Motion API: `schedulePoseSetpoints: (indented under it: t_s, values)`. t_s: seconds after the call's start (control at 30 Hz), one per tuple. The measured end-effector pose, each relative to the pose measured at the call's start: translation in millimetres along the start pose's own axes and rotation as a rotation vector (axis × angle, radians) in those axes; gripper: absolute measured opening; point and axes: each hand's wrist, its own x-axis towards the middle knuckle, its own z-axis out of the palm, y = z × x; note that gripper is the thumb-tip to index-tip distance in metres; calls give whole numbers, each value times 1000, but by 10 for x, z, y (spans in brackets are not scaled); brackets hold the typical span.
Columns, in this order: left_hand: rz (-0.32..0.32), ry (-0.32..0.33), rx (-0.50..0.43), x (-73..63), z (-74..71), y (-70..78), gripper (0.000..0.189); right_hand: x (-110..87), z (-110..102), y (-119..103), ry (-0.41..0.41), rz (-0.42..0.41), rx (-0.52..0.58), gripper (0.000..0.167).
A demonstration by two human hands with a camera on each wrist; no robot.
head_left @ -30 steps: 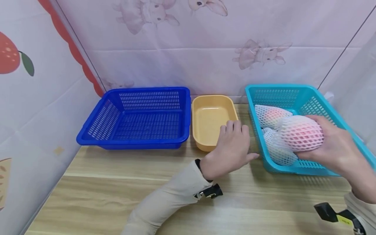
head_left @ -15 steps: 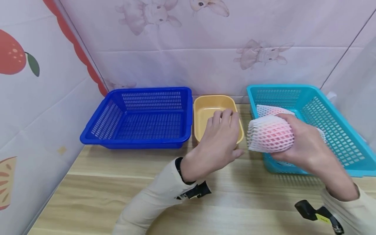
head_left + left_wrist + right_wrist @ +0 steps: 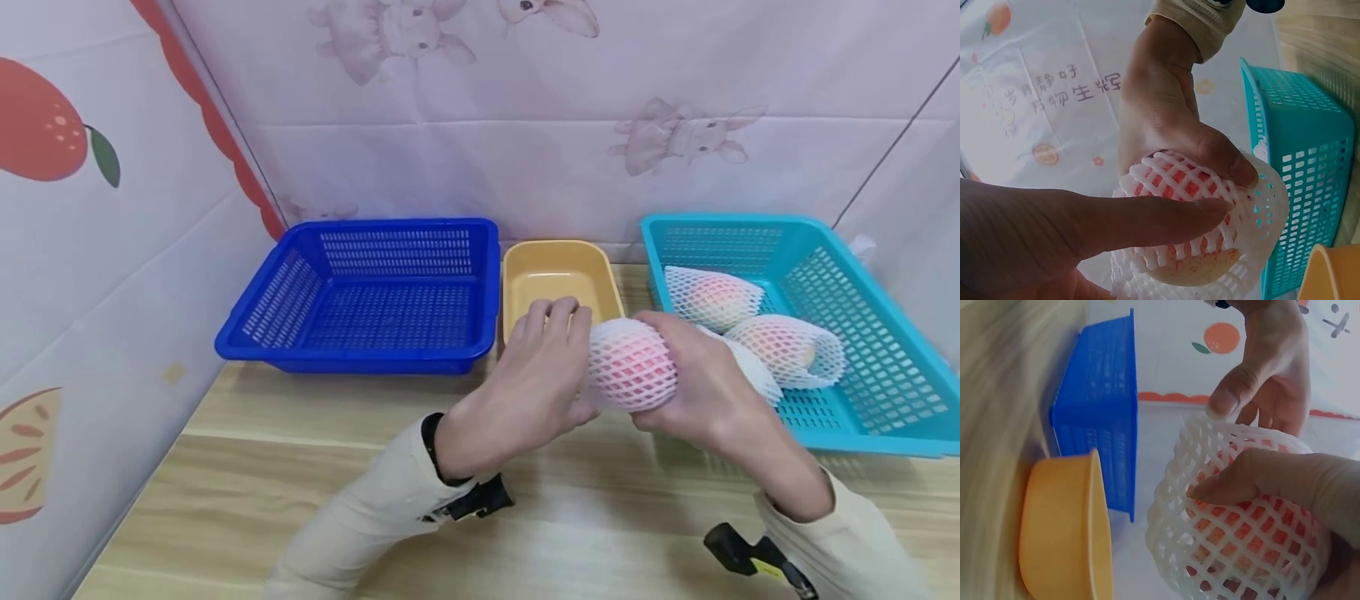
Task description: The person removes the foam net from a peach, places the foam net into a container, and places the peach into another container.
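My right hand [image 3: 697, 383] grips a round red-and-yellow fruit [image 3: 637, 367] wrapped in a white foam net, in front of the yellow tub. Against the fruit's left side lies my left hand [image 3: 525, 379], its fingers fairly straight. In the left wrist view the left thumb [image 3: 1166, 219] crosses the foam net [image 3: 1182, 178], through which speckled yellow skin shows. The right wrist view has the right thumb [image 3: 1247, 475] pressing on the netting, with the left hand [image 3: 1272, 381] beyond it. Left fingertips are partly hidden behind the fruit.
A turquoise basket [image 3: 847, 437] at the right holds several netted fruits [image 3: 716, 300]. The small yellow tub [image 3: 558, 258] stands between it and a blue basket [image 3: 360, 362] at the left. A fabric-covered wall [image 3: 450, 175] rises behind the wooden table [image 3: 300, 467].
My right hand has carried the netted fruit left, out over the turquoise basket's edge. My left hand has drawn back slightly leftward, and the two hands now meet at the fruit.
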Motion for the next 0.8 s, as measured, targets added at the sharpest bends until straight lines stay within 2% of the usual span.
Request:
schedulePoseSetpoints:
  t_s: [0.23,0.53,0.8]
  values:
    - [5,29,36,-96,114,-61,79,4,182,-62,-44,-3,17,92]
    - [29,-58,10,-287,300,-92,68,-67,476,-89,-95,14,7,91]
    - [45,-45,33,-393,505,-73,68,-130,740,-83,-102,-17,34,92]
